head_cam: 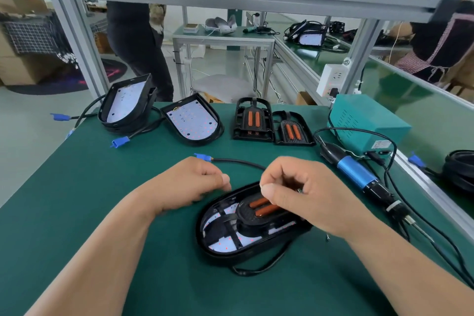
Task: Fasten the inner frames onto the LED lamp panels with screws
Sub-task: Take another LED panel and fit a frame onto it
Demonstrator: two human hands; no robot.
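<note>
A black LED lamp panel (205, 236) lies on the green mat in front of me, its white LED board showing through. A black inner frame (246, 215) with two orange strips sits inside it. My right hand (307, 197) hovers over the frame's far end, thumb and fingers pinching a small metal screw (299, 190). My left hand (189, 182) is curled into a loose fist by the panel's upper left rim; nothing shows in it. The panel's black cable runs to a blue connector (202, 156).
An electric screwdriver (359, 174) with a blue body lies to the right, wired to a teal power box (366, 120). Two spare inner frames (252, 120) and more LED panels (192, 120) stand at the back. A loose screw (327, 238) lies by my right wrist.
</note>
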